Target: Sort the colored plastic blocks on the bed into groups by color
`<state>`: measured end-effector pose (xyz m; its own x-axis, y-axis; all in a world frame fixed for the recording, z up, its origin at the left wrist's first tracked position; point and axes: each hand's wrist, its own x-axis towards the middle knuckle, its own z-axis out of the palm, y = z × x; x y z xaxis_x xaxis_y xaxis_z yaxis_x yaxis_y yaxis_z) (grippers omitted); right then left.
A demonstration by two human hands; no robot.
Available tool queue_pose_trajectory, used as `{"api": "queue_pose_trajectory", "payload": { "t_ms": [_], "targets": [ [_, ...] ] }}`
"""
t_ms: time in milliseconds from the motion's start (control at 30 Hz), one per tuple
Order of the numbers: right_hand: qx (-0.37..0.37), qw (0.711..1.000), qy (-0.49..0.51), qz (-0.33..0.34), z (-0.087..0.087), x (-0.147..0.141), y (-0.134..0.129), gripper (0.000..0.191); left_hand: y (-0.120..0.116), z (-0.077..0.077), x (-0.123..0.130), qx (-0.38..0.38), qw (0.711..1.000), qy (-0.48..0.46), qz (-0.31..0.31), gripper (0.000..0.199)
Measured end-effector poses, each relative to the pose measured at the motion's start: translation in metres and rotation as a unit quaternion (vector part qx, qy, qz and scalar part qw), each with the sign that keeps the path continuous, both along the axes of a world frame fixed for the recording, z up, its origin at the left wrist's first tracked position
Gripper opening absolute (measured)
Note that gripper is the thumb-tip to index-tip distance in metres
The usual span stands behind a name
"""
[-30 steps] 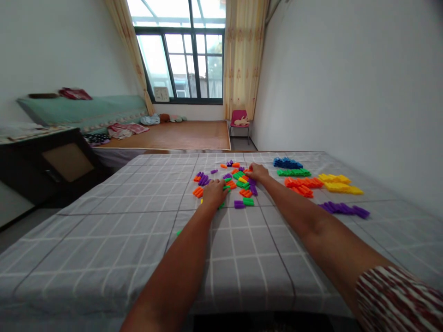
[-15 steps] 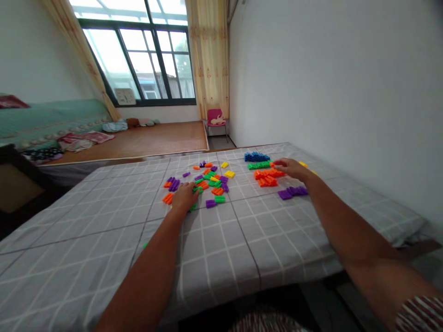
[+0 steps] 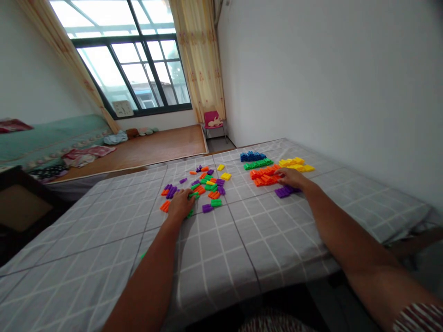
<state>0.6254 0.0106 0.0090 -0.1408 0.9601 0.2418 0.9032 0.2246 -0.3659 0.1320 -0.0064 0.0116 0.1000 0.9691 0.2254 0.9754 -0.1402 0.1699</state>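
Note:
My left hand (image 3: 182, 204) rests at the near left side of a loose mix of small plastic pieces. Its fingers are closed round a green plastic piece (image 3: 194, 195), and part of the grip is hidden. On the right, my right hand (image 3: 290, 177) is at the right end of the orange group (image 3: 263, 176), its fingertips pinched on an orange plastic piece (image 3: 277, 171). Purple pieces (image 3: 285, 191) lie just below that hand, partly covered by it. Beyond the orange group are a green row (image 3: 259, 164) and a dark blue group (image 3: 252, 157).
Yellow pieces (image 3: 294, 163) lie past my right hand, towards the white wall (image 3: 328, 83). A purple piece (image 3: 207, 208) and a green piece (image 3: 216, 203) lie in front of the mix. The checked cloth (image 3: 207, 258) covers the table. A pink chair (image 3: 212, 117) stands far off.
My right hand has come down and nearer, from the far right edge of the orange group to its right end. The left hand stays by the mix. The view has tilted slightly.

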Motion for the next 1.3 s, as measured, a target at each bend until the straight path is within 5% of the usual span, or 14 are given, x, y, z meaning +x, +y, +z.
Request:
{"api": "queue_pose_trajectory", "payload": {
  "t_ms": [167, 267, 400, 533, 667, 833, 967, 1100, 1300],
  "targets": [
    [0.057, 0.995, -0.029, -0.075, 0.009, -0.002, -0.007, 0.022, -0.003, 0.0, 0.0, 0.01, 1.0, -0.003, -0.008, 0.028],
    [0.132, 0.987, -0.043, -0.08, 0.027, -0.028, -0.01, 0.027, -0.005, 0.002, -0.001, 0.011, 1.0, 0.0, 0.0, 0.029],
    [0.114, 0.989, -0.026, 0.089, 0.047, -0.102, -0.008, 0.027, -0.005, 0.002, -0.008, 0.028, 0.999, 0.008, 0.04, 0.031],
    [0.043, 0.971, -0.05, 0.228, 0.04, -0.187, 0.007, 0.021, -0.003, 0.001, -0.018, 0.018, 0.997, -0.004, 0.072, 0.038],
    [0.052, 0.953, -0.108, 0.278, 0.025, -0.26, 0.028, 0.02, -0.004, 0.002, -0.022, -0.011, 0.997, -0.024, 0.077, 0.039],
    [0.041, 0.953, -0.163, 0.251, 0.018, -0.321, 0.045, 0.025, -0.003, 0.001, -0.023, -0.009, 0.997, -0.046, 0.064, 0.038],
    [-0.003, 0.957, -0.187, 0.221, 0.018, -0.334, 0.053, 0.036, -0.003, -0.002, -0.025, 0.003, 0.997, -0.049, 0.059, 0.038],
    [0.07, 0.959, -0.152, 0.23, 0.023, -0.326, 0.049, 0.039, -0.004, -0.001, -0.025, 0.004, 0.997, -0.049, 0.056, 0.037],
    [0.089, 0.975, 0.022, 0.202, 0.046, -0.26, 0.035, 0.022, -0.004, 0.002, -0.023, 0.002, 0.998, -0.038, 0.057, 0.036]
  ]
}}
